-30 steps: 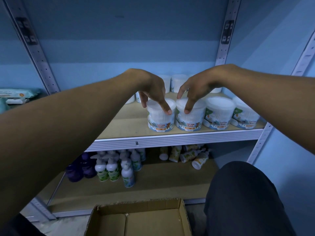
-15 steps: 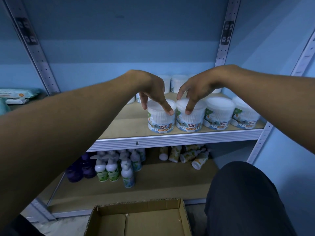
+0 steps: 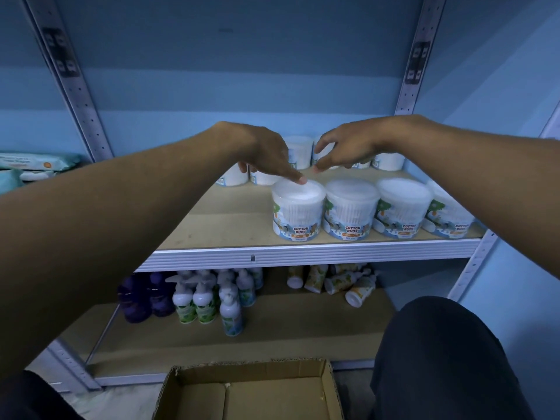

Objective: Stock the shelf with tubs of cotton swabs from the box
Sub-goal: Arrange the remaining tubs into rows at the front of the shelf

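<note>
— So, where do the tubs of cotton swabs stand?

— Four of them sit in a row at the front edge of the wooden shelf (image 3: 230, 219), side by side and upright, each labelled "Cotton Buds". From left to right: the first tub (image 3: 298, 209), the second tub (image 3: 351, 207), the third tub (image 3: 403, 207) and the fourth tub (image 3: 448, 216) at the right end. More white tubs (image 3: 300, 148) stand in a back row against the blue wall.

— And the hands?

— The left hand (image 3: 263, 153) reaches over the first tub with its fingers stretched out and loose; one fingertip seems to touch the lid's rear rim, though the dim light makes that contact hard to confirm. It grasps nothing. The right hand (image 3: 348, 147) hovers above the shelf, behind the first and second tubs, fingers relaxed and slightly spread, holding nothing either.

— What about the box?

— The cardboard box (image 3: 251, 392) lies open on the floor below, flaps up, and only its bare bottom shows.

— Anything else around?

— Below, the lower shelf (image 3: 288, 334) carries purple bottles (image 3: 145, 295), white pump bottles (image 3: 197, 298) with green labels, and several small yellowish bottles (image 3: 333, 280) lying tipped over. Wipe packs (image 3: 33, 165) rest on a neighbouring shelf at the far left. A dark-trousered knee (image 3: 439, 353) fills the lower right.
</note>
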{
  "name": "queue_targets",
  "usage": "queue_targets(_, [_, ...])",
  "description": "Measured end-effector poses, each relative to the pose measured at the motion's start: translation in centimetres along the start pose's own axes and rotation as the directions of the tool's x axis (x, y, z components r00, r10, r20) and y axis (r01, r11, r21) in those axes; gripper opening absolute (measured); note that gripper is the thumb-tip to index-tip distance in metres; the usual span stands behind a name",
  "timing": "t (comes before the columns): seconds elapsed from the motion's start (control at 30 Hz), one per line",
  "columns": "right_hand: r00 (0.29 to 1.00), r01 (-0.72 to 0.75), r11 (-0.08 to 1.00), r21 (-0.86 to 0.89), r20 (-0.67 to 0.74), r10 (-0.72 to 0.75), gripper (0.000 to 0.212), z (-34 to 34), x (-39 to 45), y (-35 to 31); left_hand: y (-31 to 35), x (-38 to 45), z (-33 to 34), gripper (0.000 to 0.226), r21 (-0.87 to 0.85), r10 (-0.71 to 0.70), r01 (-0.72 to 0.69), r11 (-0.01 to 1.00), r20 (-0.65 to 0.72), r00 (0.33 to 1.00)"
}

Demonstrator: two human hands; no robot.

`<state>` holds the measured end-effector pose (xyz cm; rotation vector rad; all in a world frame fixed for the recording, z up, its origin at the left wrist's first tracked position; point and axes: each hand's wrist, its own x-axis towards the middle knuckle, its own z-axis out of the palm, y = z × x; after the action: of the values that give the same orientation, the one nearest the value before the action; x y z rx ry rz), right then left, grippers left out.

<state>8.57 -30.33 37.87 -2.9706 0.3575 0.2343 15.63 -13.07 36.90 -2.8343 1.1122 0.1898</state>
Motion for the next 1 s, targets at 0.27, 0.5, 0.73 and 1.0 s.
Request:
queue_targets(0.27, [0.997,0.006,0.998,-0.056,-0.076,-0.010,0.070,0.5,3.9,-2.4,-4.6,1.3,0.4,0.088,0.128,-0.062,0.072,0.989,-0.078,0.995])
queue_targets(0.5, [0.998,0.019,0.998,-0.060,-0.066,-0.023,0.071,1.4,8.1,-4.1,-8.2,3.4,1.2,0.077,0.039,-0.143,0.149,0.988,-0.124,0.982])
queue_targets(0.73, [0.992,0.089,0.994,-0.068,-0.080,-0.094,0.069,2.4,13.2,-6.1,-12.0,7.1,2.2,0.078,0.007,-0.134,0.135,0.991,-0.108,0.985])
queue_targets(1.0, [0.983,0.135,0.989,-0.059,-0.121,-0.141,0.065,1.4,17.2,-8.0,-14.7,10.6,2.4,0.073,-0.063,-0.118,0.113,0.992,-0.068,0.991])
